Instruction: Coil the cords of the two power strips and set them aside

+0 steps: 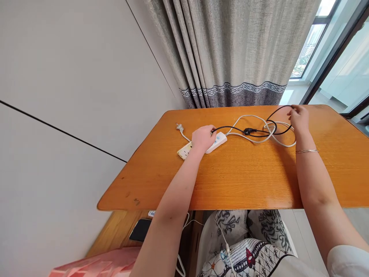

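A white power strip (pixel 216 141) lies on the orange wooden table (pixel 236 181). My left hand (pixel 203 138) rests on top of the strip, its fingers curled over it where a black cable's plug goes in. The black cable (pixel 256 132) loops to the right across the table. My right hand (pixel 299 118) is closed on the far end of that black cable near the table's back edge. The strip's own white cord (pixel 259 140) coils between my hands and ends in a white plug (pixel 180 127) at the left.
Grey curtains (pixel 230 54) hang behind the table, with a window (pixel 340 57) at the right and a plain wall at the left. Below the table's front edge are a dark phone (pixel 140 230) on a lower shelf, a pink cloth, and patterned fabric.
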### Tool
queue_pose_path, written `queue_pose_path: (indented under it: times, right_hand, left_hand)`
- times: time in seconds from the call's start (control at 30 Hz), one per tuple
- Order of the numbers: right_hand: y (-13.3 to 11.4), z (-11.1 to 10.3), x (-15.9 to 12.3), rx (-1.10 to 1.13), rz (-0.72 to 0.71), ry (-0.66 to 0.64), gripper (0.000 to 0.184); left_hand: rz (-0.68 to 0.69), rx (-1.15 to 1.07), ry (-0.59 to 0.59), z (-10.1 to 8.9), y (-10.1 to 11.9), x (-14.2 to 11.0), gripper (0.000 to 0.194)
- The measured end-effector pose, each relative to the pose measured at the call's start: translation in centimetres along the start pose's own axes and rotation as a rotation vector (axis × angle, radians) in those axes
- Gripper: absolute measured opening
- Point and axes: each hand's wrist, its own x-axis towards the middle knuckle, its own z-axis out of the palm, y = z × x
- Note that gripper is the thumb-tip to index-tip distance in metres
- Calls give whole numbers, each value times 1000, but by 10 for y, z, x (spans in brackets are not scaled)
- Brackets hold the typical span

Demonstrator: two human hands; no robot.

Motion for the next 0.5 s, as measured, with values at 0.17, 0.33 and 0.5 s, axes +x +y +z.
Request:
queue_pose_path:
  times: [0.17, 0.33, 0.5]
  right_hand:
    - [-34, -26, 10, 141, -223, 457, 34]
    - [-50, -40, 4, 145, -515, 598, 31]
    - [-61, -45, -2, 157, -713, 637, 31]
  left_hand:
    - [-26, 28, -7, 1, -5, 2, 30]
    - [-33, 40, -6, 1, -7, 2, 31]
    - [-37, 47, -15, 1, -8, 2, 33]
